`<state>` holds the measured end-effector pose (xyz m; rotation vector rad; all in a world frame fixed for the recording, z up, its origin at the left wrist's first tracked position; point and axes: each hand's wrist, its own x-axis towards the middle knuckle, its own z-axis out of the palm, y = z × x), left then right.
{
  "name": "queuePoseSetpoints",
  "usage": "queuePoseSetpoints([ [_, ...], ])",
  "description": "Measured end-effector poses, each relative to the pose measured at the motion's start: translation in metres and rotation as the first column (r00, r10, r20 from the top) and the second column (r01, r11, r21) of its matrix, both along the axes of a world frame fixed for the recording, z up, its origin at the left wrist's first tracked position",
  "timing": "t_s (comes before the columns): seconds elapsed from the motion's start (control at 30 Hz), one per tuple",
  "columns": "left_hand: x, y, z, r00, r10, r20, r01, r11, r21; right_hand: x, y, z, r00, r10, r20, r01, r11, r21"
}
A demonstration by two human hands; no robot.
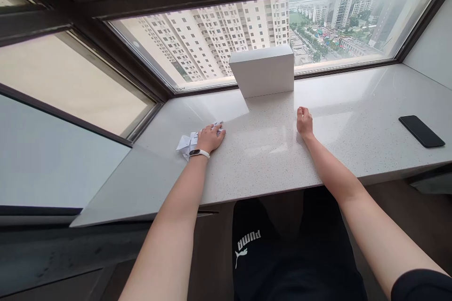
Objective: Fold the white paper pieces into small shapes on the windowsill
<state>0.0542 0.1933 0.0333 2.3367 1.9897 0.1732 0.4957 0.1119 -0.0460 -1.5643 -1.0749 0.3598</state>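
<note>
My left hand (211,137), with a white band and dark tracker on the wrist, rests on a bunch of crumpled white paper (184,145) on the left part of the windowsill. Its fingers curl over the bunch, and the palm hides much of it. Bluish marks show on the paper at the fingertips. Farther right, my right hand (304,122) is curled into a loose fist at the sill, with nothing visible in it. A white box (266,73) stands upright between and beyond my hands, near the window.
The speckled white windowsill (247,164) ends in a front edge just before my legs. A black phone (422,130) lies flat at the far right. Dark window frames (165,91) border the sill at the back and left, with tall buildings outside.
</note>
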Motion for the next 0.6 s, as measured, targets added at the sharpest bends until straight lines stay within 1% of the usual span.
queuePoseSetpoints([
  [0.1,-0.024,0.002,0.007,0.997,0.071,-0.036,-0.072,0.997,-0.021,0.002,0.001,-0.002,0.999,-0.001,0.034,0.002,1.0,-0.012],
  [0.17,-0.035,0.003,0.01,0.997,0.072,-0.041,-0.073,0.997,-0.025,0.003,0.002,-0.003,1.0,-0.001,0.03,0.002,1.0,-0.018],
  [0.27,-0.041,0.002,0.011,0.998,0.051,-0.026,-0.051,0.999,-0.013,0.002,0.001,-0.002,1.0,0.002,0.007,-0.002,1.0,-0.029],
  [0.37,-0.039,-0.003,0.012,0.999,0.043,-0.014,-0.043,0.999,-0.002,0.002,0.0,0.0,1.0,0.016,0.0,-0.016,0.999,-0.045],
  [0.43,-0.036,-0.009,0.011,0.999,0.038,0.015,-0.038,0.998,0.044,0.002,-0.002,0.002,1.0,0.025,0.003,-0.024,0.998,-0.053],
  [0.5,-0.033,-0.017,0.01,0.996,0.02,0.087,-0.031,0.992,0.125,0.001,-0.003,0.005,1.0,0.021,-0.004,-0.022,0.998,-0.063],
  [0.53,-0.031,-0.021,0.008,0.99,0.0,0.141,-0.024,0.985,0.171,0.0,-0.003,0.006,1.0,0.017,-0.014,-0.018,0.998,-0.067],
  [0.6,-0.023,-0.028,0.005,0.961,-0.085,0.261,0.014,0.965,0.263,-0.003,-0.004,0.01,0.999,0.016,-0.031,-0.019,0.997,-0.08],
])
